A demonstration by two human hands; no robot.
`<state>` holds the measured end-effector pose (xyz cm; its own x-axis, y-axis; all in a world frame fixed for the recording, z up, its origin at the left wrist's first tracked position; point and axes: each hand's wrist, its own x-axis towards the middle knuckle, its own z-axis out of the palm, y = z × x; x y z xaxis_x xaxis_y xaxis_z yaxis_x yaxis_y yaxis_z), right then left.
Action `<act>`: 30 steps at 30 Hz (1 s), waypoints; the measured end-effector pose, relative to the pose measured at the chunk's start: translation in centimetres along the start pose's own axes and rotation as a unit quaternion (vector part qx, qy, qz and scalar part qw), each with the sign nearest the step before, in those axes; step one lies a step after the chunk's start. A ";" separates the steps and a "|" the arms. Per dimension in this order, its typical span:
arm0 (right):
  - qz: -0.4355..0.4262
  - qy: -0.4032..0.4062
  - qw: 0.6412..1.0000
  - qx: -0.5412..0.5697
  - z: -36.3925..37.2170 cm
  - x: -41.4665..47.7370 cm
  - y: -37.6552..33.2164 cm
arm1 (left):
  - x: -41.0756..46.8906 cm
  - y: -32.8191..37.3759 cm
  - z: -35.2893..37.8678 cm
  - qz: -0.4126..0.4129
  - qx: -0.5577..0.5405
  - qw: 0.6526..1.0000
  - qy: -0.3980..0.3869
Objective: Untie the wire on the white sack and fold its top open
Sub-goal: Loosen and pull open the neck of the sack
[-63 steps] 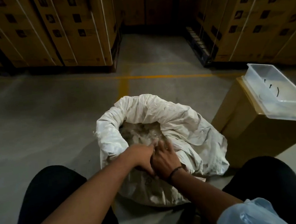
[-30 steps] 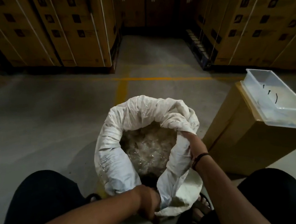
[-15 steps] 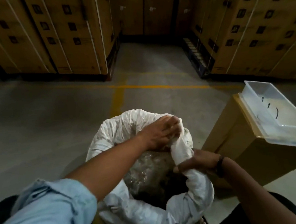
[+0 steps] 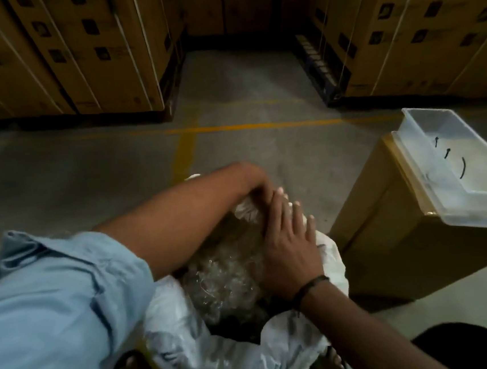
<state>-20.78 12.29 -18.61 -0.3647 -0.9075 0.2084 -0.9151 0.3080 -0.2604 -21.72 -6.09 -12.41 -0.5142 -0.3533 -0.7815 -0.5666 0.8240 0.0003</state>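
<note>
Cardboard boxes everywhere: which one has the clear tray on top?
The lone box beside the white sack, at the right, carries the clear tray. The others stand strapped in stacks at the back.

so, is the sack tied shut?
No, the sack gapes open, with clear plastic showing inside.

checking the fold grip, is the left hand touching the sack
Touching. In the head view the left hand grips the sack at its far rim, white fabric bunched beneath it.
</note>
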 end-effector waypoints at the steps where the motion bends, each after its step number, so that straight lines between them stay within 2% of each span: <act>1: 0.012 0.000 1.000 0.013 0.6 0.5 -0.4 | -0.6 -0.4 -0.5 0.006 -0.022 0.999 -0.022; 3: 0.066 0.003 0.997 0.046 0.9 2.3 1.2 | -2.1 -1.5 -0.9 0.045 -0.061 0.995 -0.061; 5: 0.128 -0.031 0.982 0.133 0.4 3.8 3.2 | -2.9 -3.0 -0.3 0.100 -0.143 0.983 -0.064; 7: 0.137 -0.108 0.971 0.163 0.2 5.1 4.6 | -2.8 -4.5 1.0 0.151 -0.207 0.967 -0.010; 9: 0.138 -0.206 0.951 0.185 0.0 5.6 6.1 | -2.6 -5.8 2.5 0.151 -0.144 0.973 0.098; 11: 0.183 -0.257 0.912 0.263 -1.1 5.7 7.4 | -2.3 -7.6 4.3 0.115 -0.008 0.979 0.169; 12: 0.211 -0.265 0.884 0.322 -1.4 5.7 8.2 | -2.1 -8.8 5.2 0.094 0.011 0.982 0.166; 15: 0.266 -0.305 0.786 0.467 -1.1 5.4 9.6 | -1.7 -10.8 7.0 0.016 -0.135 0.980 0.144; 16: 0.277 -0.315 0.782 0.461 -1.0 5.4 9.4 | -1.4 -10.9 7.4 0.006 -0.195 0.971 0.138; 17: 0.277 -0.316 0.816 0.398 -1.1 5.6 8.8 | -1.2 -10.8 7.8 0.018 -0.258 0.958 0.121; 18: 0.253 -0.304 0.876 0.275 -0.9 6.0 8.1 | -1.2 -10.5 8.1 0.038 -0.313 0.944 0.094; 19: 0.223 -0.253 0.935 0.107 -0.8 6.3 7.2 | -1.2 -10.4 8.4 0.059 -0.367 0.926 0.066; 20: 0.166 -0.146 0.975 -0.039 -0.5 6.2 5.8 | -1.1 -10.4 8.6 0.070 -0.410 0.908 0.047; 21: 0.078 -0.049 0.989 -0.113 0.0 6.0 4.1 | -1.1 -10.5 8.8 0.072 -0.443 0.893 0.032; 22: -0.011 0.013 0.992 -0.124 0.7 5.8 2.4 | -1.0 -10.8 8.8 0.069 -0.464 0.883 0.015; 23: -0.083 0.033 0.989 -0.120 1.7 5.6 1.0 | -0.9 -11.1 9.0 0.067 -0.481 0.874 -0.004; 24: -0.120 0.013 0.985 -0.123 2.8 5.4 -0.1 | -0.9 -11.3 9.1 0.069 -0.488 0.870 -0.027; 27: -0.079 -0.097 0.983 -0.132 5.5 6.8 -0.5 | -1.8 -11.7 9.7 0.103 -0.505 0.849 -0.113; 29: -0.064 -0.148 0.983 -0.088 6.1 8.7 0.2 | -2.1 -11.7 9.9 0.131 -0.496 0.854 -0.088; 30: -0.064 -0.175 0.981 -0.052 6.1 9.7 0.6 | -2.3 -11.7 10.0 0.127 -0.459 0.878 -0.040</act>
<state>-23.80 1.89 -22.45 -0.1806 -0.9776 -0.1080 -0.9688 0.1958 -0.1518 -7.44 -10.49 -16.89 -0.6729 -0.1471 -0.7250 -0.7396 0.1546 0.6551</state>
